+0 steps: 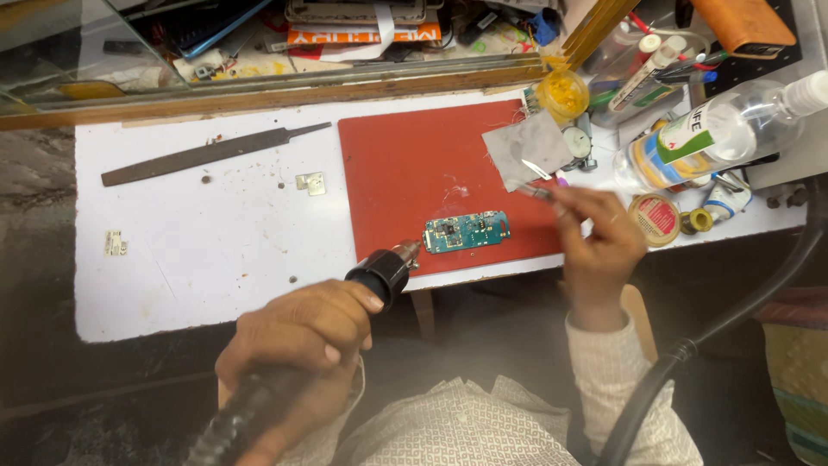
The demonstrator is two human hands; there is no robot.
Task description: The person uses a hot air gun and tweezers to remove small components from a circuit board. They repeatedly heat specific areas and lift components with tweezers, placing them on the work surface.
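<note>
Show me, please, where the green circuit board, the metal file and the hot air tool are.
green circuit board [467,231], head view, middle of the board's face.
metal file [203,155], head view, middle of the flat blade.
hot air tool [384,272], head view, black barrel behind the nozzle.

— How many circuit boards on that red mat [405,164]?

— One, the green circuit board [467,231]. One mat, too.

— Tools in the hands?

— Two hands, one tool each: the left hand [297,332] grips a hot-air wand [384,272], the right hand [599,237] pinches tweezers [536,192].

— And files?

— One long metal file [207,155]. One clear plastic bottle [720,134], one round tin [655,217]. Small metal plates, two I think; the far-left one is blurry.
</note>
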